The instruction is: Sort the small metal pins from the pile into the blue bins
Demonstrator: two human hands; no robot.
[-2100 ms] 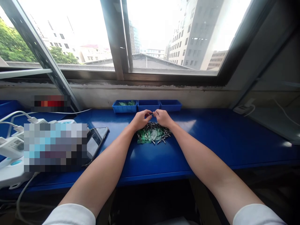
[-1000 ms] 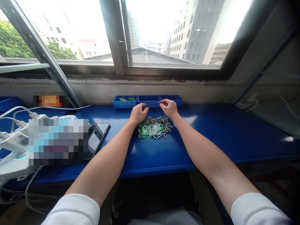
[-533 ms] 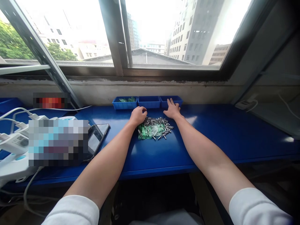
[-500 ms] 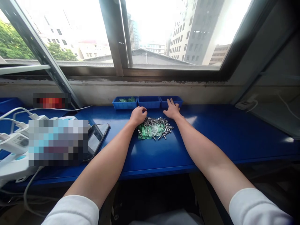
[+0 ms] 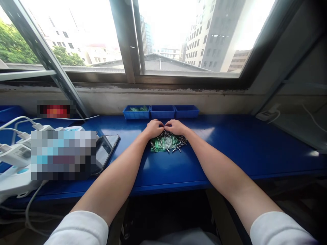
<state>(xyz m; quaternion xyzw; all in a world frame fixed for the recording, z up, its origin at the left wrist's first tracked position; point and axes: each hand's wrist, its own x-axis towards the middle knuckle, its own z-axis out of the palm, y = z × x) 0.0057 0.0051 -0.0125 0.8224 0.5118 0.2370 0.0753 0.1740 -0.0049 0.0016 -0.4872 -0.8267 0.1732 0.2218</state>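
Observation:
A heap of small metal pins (image 5: 176,144) lies on green plastic bags (image 5: 159,143) in the middle of the blue bench (image 5: 230,146). My left hand (image 5: 153,129) and my right hand (image 5: 175,127) meet fingertip to fingertip over the far edge of the heap, both with fingers curled and pinched. What the fingertips hold is too small to make out. Behind the hands stand three blue trays in a row: the left tray (image 5: 136,112) holds green pieces, the middle tray (image 5: 162,111) and the right tray (image 5: 186,111) show nothing I can see inside.
A phone (image 5: 104,153) lies to the left of the heap. Further left are white power adapters and cables (image 5: 15,153) and a blurred patch. A window and its sill run behind the trays. A white plug (image 5: 264,115) sits at the far right.
My right hand has come back from the right tray, where it lay with fingers spread, and now pinches at the heap against my left hand. The left hand shifted slightly right.

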